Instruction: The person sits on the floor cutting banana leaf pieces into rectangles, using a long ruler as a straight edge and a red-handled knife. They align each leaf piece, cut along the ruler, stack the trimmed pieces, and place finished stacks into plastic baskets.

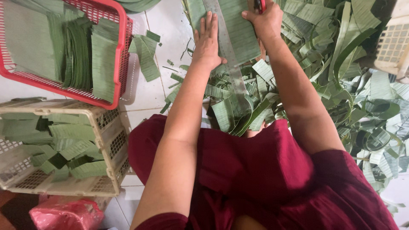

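A stack of banana-leaf strips (238, 30) lies at twelve o'clock, pinned under a metal ruler (228, 51) by the flat, spread left hand (207, 42). A red-handled cutter (260, 5) is gripped in the right hand (264, 21) — firm downward pressure should be kept, with the blade held against the ruler's edge.

Single head-worn view, looking steeply down, close over arms and lap

White tiled floor (168, 25), daylit
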The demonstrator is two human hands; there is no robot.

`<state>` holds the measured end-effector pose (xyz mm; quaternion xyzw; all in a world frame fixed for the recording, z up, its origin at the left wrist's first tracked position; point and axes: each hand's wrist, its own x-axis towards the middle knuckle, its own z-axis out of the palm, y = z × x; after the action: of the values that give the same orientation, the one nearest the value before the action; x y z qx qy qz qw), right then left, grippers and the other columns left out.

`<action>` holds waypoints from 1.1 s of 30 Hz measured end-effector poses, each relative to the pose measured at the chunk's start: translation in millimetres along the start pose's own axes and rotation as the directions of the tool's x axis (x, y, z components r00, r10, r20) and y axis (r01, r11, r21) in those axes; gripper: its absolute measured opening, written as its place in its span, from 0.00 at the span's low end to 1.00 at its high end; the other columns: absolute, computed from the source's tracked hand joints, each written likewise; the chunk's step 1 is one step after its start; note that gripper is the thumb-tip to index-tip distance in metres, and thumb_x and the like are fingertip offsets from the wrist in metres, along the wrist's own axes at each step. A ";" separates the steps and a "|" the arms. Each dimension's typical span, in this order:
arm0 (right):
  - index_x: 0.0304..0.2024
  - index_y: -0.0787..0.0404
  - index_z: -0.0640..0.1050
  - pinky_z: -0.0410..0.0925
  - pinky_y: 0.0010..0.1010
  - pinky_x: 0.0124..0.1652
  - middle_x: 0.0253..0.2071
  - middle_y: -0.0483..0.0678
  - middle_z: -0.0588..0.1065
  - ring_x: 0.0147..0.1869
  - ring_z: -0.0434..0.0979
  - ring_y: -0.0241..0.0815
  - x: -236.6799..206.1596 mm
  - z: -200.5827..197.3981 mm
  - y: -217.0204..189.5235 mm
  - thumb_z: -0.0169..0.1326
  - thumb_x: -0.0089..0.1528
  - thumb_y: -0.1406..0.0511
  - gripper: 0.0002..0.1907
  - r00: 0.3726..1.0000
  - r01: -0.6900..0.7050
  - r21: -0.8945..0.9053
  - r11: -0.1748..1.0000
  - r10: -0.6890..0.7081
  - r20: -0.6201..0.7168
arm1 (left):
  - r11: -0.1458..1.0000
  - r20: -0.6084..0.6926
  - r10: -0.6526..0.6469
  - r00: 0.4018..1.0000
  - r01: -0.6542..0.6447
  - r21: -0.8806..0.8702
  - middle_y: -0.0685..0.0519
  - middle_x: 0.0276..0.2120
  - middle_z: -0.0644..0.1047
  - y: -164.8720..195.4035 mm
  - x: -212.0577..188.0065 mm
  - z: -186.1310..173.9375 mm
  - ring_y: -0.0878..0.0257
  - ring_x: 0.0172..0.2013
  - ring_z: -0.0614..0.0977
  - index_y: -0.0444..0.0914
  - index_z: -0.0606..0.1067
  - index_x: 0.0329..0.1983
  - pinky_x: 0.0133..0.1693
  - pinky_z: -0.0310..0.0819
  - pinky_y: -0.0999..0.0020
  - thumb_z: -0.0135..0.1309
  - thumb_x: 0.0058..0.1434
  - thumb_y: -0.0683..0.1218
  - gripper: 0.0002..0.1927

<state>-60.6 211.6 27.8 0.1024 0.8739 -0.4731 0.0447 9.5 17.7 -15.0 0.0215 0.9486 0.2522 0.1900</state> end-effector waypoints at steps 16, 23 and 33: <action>0.55 0.62 0.68 0.61 0.31 0.19 0.23 0.46 0.67 0.19 0.67 0.39 -28.1 -38.6 21.8 0.46 0.77 0.51 0.20 0.992 0.081 0.713 0.697 0.015 -0.127 | 0.995 0.016 -0.036 0.999 0.034 0.095 0.51 0.78 0.38 2.4 -2.3 0.2 0.47 0.77 0.41 0.43 0.37 0.78 0.75 0.39 0.44 0.79 0.37 0.54 0.76; 0.59 0.61 0.61 0.71 0.44 0.28 0.32 0.57 0.75 0.29 0.78 0.55 -56.9 13.9 -4.2 0.43 0.77 0.57 0.16 0.978 0.169 0.182 0.969 -0.187 0.090 | 0.991 0.086 -0.060 0.995 0.049 0.121 0.49 0.78 0.36 4.5 -0.2 -7.6 0.47 0.77 0.39 0.42 0.35 0.79 0.75 0.36 0.49 0.78 0.38 0.53 0.77; 0.53 0.67 0.59 0.67 0.63 0.42 0.35 0.74 0.75 0.40 0.75 0.79 -48.2 58.1 -40.5 0.44 0.74 0.59 0.17 0.951 0.174 -0.222 0.959 -0.105 0.291 | 0.995 0.129 -0.070 0.989 0.060 0.083 0.48 0.78 0.35 1.7 0.5 -10.2 0.47 0.77 0.37 0.38 0.36 0.78 0.75 0.34 0.49 0.77 0.40 0.52 0.74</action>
<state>-23.6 134.9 37.5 -0.0335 0.9158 -0.3731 0.1448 5.1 14.4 -6.1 0.0145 0.9434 0.2061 0.2593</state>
